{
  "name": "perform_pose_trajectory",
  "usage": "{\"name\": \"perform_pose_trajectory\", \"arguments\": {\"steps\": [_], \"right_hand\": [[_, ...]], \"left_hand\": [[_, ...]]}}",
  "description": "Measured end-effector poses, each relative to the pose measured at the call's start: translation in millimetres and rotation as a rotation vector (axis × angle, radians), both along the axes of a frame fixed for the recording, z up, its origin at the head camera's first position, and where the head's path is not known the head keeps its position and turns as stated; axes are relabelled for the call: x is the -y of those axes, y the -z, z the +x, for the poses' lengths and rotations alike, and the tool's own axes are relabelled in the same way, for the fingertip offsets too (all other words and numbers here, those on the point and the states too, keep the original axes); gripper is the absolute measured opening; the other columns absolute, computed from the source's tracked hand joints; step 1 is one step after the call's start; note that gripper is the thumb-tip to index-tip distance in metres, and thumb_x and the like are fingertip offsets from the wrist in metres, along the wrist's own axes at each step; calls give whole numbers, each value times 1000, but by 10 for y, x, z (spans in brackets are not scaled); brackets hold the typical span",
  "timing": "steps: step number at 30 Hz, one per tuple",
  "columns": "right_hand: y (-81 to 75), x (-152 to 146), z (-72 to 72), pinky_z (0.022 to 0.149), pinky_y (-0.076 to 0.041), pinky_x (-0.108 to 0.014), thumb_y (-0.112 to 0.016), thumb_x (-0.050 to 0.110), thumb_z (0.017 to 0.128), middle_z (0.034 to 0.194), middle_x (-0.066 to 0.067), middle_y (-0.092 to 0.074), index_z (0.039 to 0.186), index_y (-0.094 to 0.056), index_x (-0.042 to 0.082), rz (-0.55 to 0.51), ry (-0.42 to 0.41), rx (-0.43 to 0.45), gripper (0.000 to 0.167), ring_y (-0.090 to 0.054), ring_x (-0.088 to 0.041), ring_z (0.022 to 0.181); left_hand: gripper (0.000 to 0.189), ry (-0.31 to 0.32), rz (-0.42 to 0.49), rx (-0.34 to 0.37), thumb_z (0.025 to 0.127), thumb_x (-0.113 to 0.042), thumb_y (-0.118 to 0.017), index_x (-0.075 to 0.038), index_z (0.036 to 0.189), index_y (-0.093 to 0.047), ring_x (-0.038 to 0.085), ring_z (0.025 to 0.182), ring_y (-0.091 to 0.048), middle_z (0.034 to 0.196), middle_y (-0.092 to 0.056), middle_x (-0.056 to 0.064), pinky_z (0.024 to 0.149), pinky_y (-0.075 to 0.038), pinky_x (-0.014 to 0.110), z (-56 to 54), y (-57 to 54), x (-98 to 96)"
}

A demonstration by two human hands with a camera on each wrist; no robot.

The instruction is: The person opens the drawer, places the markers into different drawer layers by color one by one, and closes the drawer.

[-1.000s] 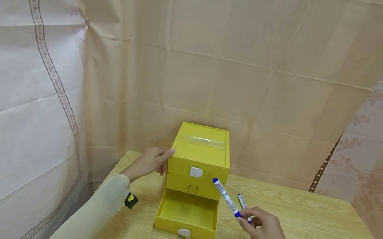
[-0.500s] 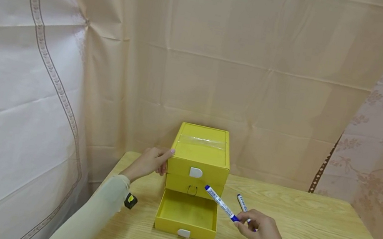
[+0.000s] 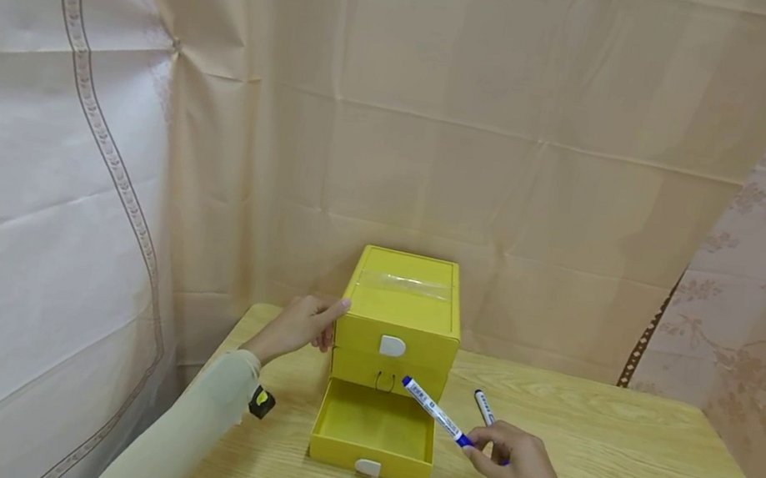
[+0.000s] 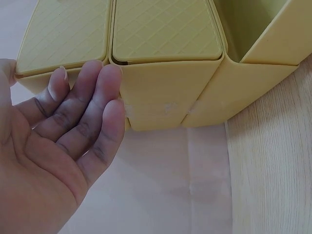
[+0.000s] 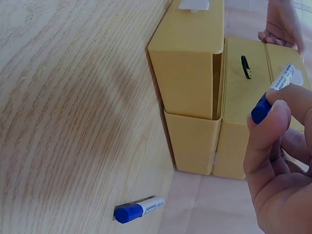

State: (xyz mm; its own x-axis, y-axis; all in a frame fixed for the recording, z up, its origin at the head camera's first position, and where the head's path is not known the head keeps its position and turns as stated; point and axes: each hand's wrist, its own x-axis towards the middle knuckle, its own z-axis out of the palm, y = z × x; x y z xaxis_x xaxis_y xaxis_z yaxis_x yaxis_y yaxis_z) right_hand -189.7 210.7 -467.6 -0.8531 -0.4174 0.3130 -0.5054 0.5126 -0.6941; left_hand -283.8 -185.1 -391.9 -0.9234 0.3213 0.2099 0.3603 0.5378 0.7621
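Note:
A yellow drawer box (image 3: 401, 310) stands on the table, its bottom drawer (image 3: 370, 461) pulled out with nothing in it. My left hand (image 3: 300, 327) rests at the box's left side, thumb on the top edge; in the left wrist view its loosely bent fingers (image 4: 109, 83) lie along the side. Between thumb and fingers, my right hand (image 3: 519, 469) pinches a blue-capped whiteboard marker (image 3: 434, 410) by one end. The marker slants up and left over the right part of the open drawer. A second blue-capped marker (image 5: 139, 209) lies on the table, partly behind the right hand in the head view.
The upper drawer has a white tab (image 3: 392, 346) and the middle one a dark loop handle (image 3: 385, 381). Clear tape crosses the box top. Wooden table (image 3: 620, 456) extends to the right. Cloth curtains (image 3: 434, 112) hang behind and at both sides.
My right hand has shifted slightly left and down, bringing the marker's far end lower and closer above the open drawer. My left hand and the box have stayed put.

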Motion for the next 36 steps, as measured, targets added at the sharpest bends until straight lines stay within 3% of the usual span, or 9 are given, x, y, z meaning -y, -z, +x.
{"name": "perform_pose_trajectory", "arguments": {"steps": [4, 10, 22, 36], "right_hand": [[13, 11, -21, 35, -44, -25, -77, 22, 95, 78, 6, -61, 99, -76, 23, 4, -5, -13, 5, -46, -1, 44], [24, 45, -43, 35, -43, -25, -77, 19, 94, 79, 8, -62, 99, -77, 25, 2, -23, -12, 7, -46, -1, 44], [33, 100, -69, 35, -42, -23, -75, 25, 96, 83, 9, -63, 99, -76, 23, 28, -50, -24, 3, -47, -1, 44], [58, 207, -106, 34, -41, -22, -75, 21, 96, 86, 12, -64, 99, -77, 24, 54, -78, -36, 5, -46, 0, 42]], "left_hand": [[69, -13, -9, 1, 105, -64, -40, -9, 75, -68, 34, 69, -69, 73, -69, 12, 67, -56, 38, 4, -9, -5], [70, -15, -15, 5, 105, -65, -40, -8, 76, -68, 28, 66, -68, 73, -70, 13, 68, -57, 40, 19, -19, -7], [71, -2, -13, 0, 104, -66, -40, -7, 75, -68, 33, 69, -69, 72, -69, 9, 68, -57, 39, 4, -16, 3], [67, 11, -6, -9, 106, -63, -40, -8, 78, -68, 34, 69, -69, 74, -69, 12, 70, -57, 41, 14, -19, 8]]}}
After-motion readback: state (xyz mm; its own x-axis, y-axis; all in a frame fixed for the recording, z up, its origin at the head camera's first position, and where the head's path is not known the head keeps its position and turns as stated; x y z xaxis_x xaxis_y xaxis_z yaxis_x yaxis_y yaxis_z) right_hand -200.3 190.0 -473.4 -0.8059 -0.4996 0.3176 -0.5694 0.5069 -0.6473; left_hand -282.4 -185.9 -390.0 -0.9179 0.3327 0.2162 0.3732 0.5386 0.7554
